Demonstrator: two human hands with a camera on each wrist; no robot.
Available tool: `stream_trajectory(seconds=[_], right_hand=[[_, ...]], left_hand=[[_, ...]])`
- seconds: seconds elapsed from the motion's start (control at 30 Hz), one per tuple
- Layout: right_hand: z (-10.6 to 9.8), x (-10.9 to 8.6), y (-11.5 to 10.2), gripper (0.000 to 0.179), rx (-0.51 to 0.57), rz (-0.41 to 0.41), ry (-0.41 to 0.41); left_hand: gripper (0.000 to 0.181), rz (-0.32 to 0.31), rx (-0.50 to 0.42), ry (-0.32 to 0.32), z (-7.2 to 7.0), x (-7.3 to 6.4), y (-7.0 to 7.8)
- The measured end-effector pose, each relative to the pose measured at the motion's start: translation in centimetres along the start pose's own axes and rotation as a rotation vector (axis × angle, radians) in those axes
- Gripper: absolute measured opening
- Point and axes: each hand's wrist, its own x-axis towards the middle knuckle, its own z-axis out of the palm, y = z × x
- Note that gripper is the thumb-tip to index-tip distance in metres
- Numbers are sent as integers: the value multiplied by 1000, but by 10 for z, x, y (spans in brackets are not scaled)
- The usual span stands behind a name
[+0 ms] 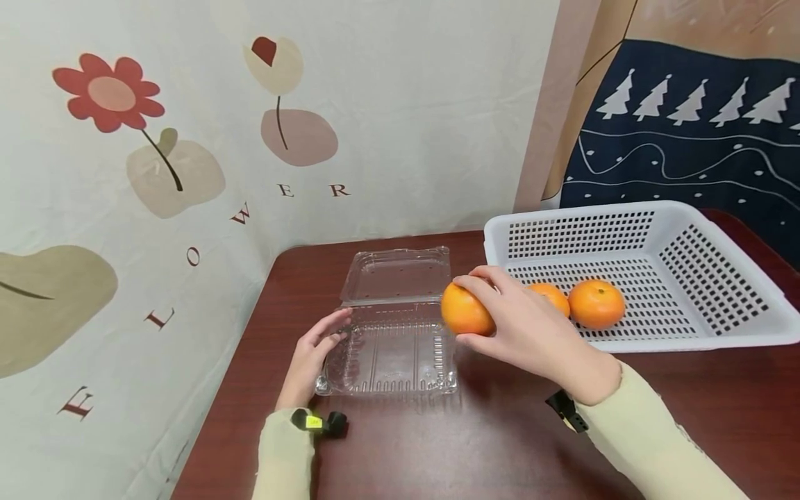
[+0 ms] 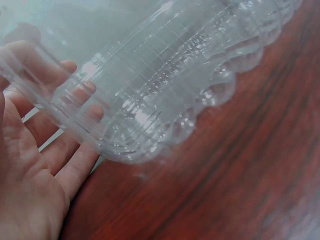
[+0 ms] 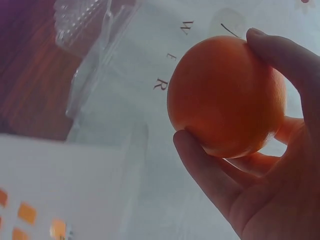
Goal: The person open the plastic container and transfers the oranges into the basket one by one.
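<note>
My right hand (image 1: 519, 323) grips an orange (image 1: 465, 310) with thumb and fingers, holding it in the air beside the right edge of a clear plastic clamshell container (image 1: 387, 357). The right wrist view shows the same orange (image 3: 227, 97) between the fingertips. The container lies on the table with its lid (image 1: 396, 274) folded back behind the base. At the container's left wall, my left hand (image 1: 315, 357) touches the plastic with loosely spread fingers. In the left wrist view, those fingers (image 2: 75, 162) partly show through the clear wall.
A white perforated basket (image 1: 694, 342) stands on the right of the dark red table (image 1: 400, 448). Two oranges show in it, one whole orange (image 1: 597, 304) and another orange (image 1: 550, 297) partly behind my right hand. A printed cloth (image 1: 400, 118) hangs behind the table.
</note>
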Motion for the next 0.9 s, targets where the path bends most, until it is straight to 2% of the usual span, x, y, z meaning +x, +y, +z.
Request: stream_trajectory(seconds=[0.6, 0.73, 0.9], right_hand=[[-28, 3, 14, 67, -51, -5, -40], [-35, 6, 17, 67, -71, -4, -39], [-43, 7, 20, 66, -62, 26, -76]], left_hand=[[39, 24, -6, -7, -2, 0, 0], [39, 13, -3, -6, -2, 0, 1], [39, -1, -3, -3, -3, 0, 1]])
